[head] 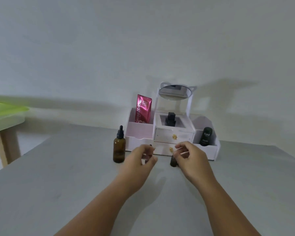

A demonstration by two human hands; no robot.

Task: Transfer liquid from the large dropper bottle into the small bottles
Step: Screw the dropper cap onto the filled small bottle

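The large amber dropper bottle (119, 148) with a black dropper cap stands upright on the grey table, left of my hands. A small dark bottle (173, 161) stands on the table just in front of the organizer. My right hand (190, 156) hovers beside it, fingers curved and apart, with the thumb tip close to the bottle's top. Left of it, my left hand (140, 159) is curled with thumb and fingers near each other. A small dark tip (150, 145) shows at its fingertips. Blur hides what that is.
A white and pink desk organizer (206, 150) with two drawers and a mirror stands against the wall. It holds a red sachet (143, 108), a black bottle (170, 119) and a dark green bottle (206, 136). A green-topped table (5, 113) is at the far left.
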